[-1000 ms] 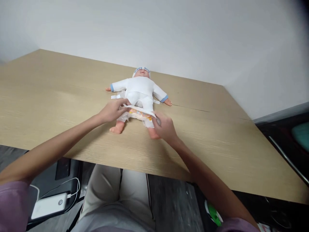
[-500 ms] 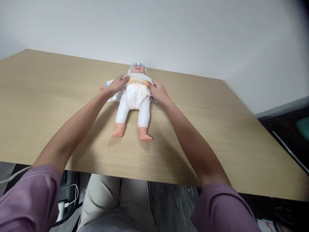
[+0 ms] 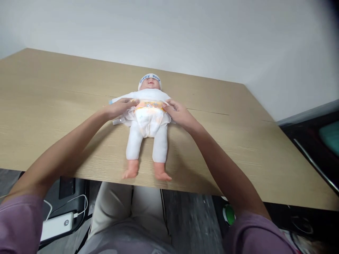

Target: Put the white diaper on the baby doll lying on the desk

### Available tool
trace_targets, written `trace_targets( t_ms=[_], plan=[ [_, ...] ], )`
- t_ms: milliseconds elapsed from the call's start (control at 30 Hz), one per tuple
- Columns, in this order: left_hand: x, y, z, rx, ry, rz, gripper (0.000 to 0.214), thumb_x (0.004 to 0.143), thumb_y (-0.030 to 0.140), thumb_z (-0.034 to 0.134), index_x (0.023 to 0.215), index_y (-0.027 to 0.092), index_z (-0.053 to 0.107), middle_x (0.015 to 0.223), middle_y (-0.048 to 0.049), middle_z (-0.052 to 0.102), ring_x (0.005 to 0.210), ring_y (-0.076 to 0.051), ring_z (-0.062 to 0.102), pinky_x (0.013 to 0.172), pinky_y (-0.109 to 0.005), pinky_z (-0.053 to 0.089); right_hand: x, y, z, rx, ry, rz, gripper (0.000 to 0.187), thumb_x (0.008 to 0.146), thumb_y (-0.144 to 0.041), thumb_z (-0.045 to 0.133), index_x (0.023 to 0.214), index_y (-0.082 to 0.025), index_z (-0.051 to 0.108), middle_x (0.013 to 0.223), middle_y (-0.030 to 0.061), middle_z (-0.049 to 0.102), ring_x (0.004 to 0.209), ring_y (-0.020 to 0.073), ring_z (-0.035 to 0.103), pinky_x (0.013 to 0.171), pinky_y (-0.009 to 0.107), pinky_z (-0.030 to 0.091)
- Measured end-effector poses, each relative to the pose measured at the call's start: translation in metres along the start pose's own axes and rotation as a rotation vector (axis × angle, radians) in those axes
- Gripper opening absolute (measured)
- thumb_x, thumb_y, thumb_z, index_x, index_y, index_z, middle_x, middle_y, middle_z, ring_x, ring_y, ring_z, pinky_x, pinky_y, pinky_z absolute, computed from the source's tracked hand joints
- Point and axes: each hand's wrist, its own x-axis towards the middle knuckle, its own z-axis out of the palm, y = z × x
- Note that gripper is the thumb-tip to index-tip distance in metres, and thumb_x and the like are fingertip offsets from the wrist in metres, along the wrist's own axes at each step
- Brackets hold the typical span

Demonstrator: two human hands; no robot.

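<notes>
A baby doll (image 3: 150,94) in a white suit and a white cap with blue lettering lies face up, its feet towards me near the table's front edge. Across its hips is a white diaper (image 3: 149,121) with an orange patterned waistband. My left hand (image 3: 120,107) holds the diaper's waist on the left side, fingers bent over the band. Opposite it, my right hand (image 3: 178,112) is closed on the right side of the waist, thumb and fingers at the band's end. A diaper side flap with a pale tab (image 3: 118,121) sticks out below my left hand.
The doll lies on a wide wooden table (image 3: 66,81) that meets a pale wall (image 3: 169,31). Below the front edge, a white power bank (image 3: 57,225) with a cable rests on a black surface at the left. A dark screen-like object (image 3: 317,137) stands at the right.
The doll has come closer to me, its feet now near the table's front edge. Both hands have moved with it and remain at the diaper's waist. The white top's raised hem now lies flatter.
</notes>
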Motion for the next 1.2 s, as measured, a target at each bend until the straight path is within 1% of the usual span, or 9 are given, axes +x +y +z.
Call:
trace_targets(
  t_ms=[167, 267, 367, 500, 567, 667, 900, 1033, 1200],
  plan=[
    [0.002, 0.026, -0.032, 0.357, 0.137, -0.079, 0.036, 0.086, 0.054, 0.084, 0.106, 0.024, 0.080, 0.113, -0.0092, 0.083, 0.106, -0.031, 0.075, 0.095, -0.043, 0.057, -0.006, -0.003, -0.014, -0.211, 0.201, -0.148, 0.052, 0.107, -0.070, 0.065, 0.134, -0.026, 0.072, 0.106, 0.0075, 0.079, 0.086, 0.0257, 0.069, 0.087, 0.042, 0.060],
    [0.002, 0.040, -0.031, 0.534, 0.294, 0.036, 0.028, 0.091, 0.041, 0.080, 0.113, 0.024, 0.078, 0.129, -0.0100, 0.081, 0.112, -0.031, 0.073, 0.099, -0.045, 0.056, -0.025, 0.006, -0.017, -0.271, 0.275, -0.167, 0.045, 0.112, -0.062, 0.057, 0.134, -0.025, 0.070, 0.110, 0.0094, 0.077, 0.086, 0.0258, 0.069, 0.087, 0.043, 0.059],
    [-0.003, 0.052, 0.001, 0.707, 0.357, 0.325, 0.023, 0.103, 0.038, 0.067, 0.117, 0.021, 0.075, 0.129, -0.0131, 0.079, 0.116, -0.031, 0.069, 0.108, -0.049, 0.053, -0.054, 0.021, -0.015, -0.350, 0.292, -0.121, 0.041, 0.113, -0.056, 0.054, 0.132, -0.023, 0.070, 0.110, 0.0104, 0.077, 0.085, 0.0263, 0.068, 0.090, 0.045, 0.058],
    [-0.001, 0.062, 0.061, 0.847, 0.203, 0.564, 0.035, 0.106, 0.050, 0.065, 0.125, 0.022, 0.075, 0.137, -0.0134, 0.074, 0.136, -0.036, 0.060, 0.123, -0.054, 0.044, -0.078, 0.041, -0.009, -0.407, 0.245, 0.017, 0.043, 0.108, -0.059, 0.058, 0.123, -0.021, 0.072, 0.101, 0.0112, 0.078, 0.091, 0.0306, 0.071, 0.092, 0.046, 0.057],
    [0.005, 0.061, 0.081, 0.895, 0.125, 0.555, 0.044, 0.103, 0.059, 0.069, 0.126, 0.023, 0.076, 0.138, -0.0144, 0.073, 0.138, -0.040, 0.057, 0.122, -0.058, 0.043, -0.080, 0.047, -0.007, -0.408, 0.238, 0.096, 0.044, 0.107, -0.062, 0.060, 0.121, -0.022, 0.072, 0.091, 0.0090, 0.077, 0.089, 0.0317, 0.072, 0.090, 0.045, 0.057],
    [0.015, 0.057, 0.092, 0.946, 0.134, 0.492, 0.052, 0.100, 0.068, 0.072, 0.125, 0.022, 0.077, 0.136, -0.0162, 0.072, 0.136, -0.044, 0.055, 0.121, -0.063, 0.041, -0.075, 0.049, -0.004, -0.428, 0.239, 0.185, 0.042, 0.107, -0.063, 0.061, 0.116, -0.024, 0.074, 0.081, 0.0059, 0.073, 0.084, 0.0315, 0.072, 0.090, 0.045, 0.056],
    [0.023, 0.050, 0.091, 0.982, 0.151, 0.382, 0.059, 0.087, 0.064, 0.087, 0.132, 0.027, 0.077, 0.148, -0.0156, 0.065, 0.142, -0.049, 0.050, 0.123, -0.067, 0.037, -0.068, 0.044, 0.000, -0.527, 0.233, 0.313, 0.031, 0.102, -0.052, 0.074, 0.113, -0.023, 0.073, 0.108, 0.0143, 0.082, 0.104, 0.0359, 0.074, 0.094, 0.047, 0.057],
    [0.023, 0.051, 0.089, 0.977, 0.144, 0.351, 0.063, 0.083, 0.062, 0.089, 0.135, 0.029, 0.076, 0.155, -0.0146, 0.061, 0.145, -0.049, 0.048, 0.125, -0.068, 0.036, -0.067, 0.040, -0.003, -0.446, 0.199, 0.422, 0.028, 0.099, -0.051, 0.078, 0.106, -0.025, 0.071, 0.095, 0.0088, 0.082, 0.102, 0.0338, 0.077, 0.095, 0.045, 0.058],
    [0.024, 0.051, 0.087, 0.976, 0.135, 0.330, 0.070, 0.082, 0.063, 0.090, 0.142, 0.031, 0.076, 0.157, -0.0136, 0.060, 0.146, -0.050, 0.047, 0.125, -0.068, 0.035, -0.068, 0.040, -0.008, -0.342, 0.158, 0.423, 0.033, 0.097, -0.054, 0.073, 0.079, -0.027, 0.064, 0.076, 0.0023, 0.075, 0.081, 0.0265, 0.072, 0.084, 0.040, 0.056]
  ],
)
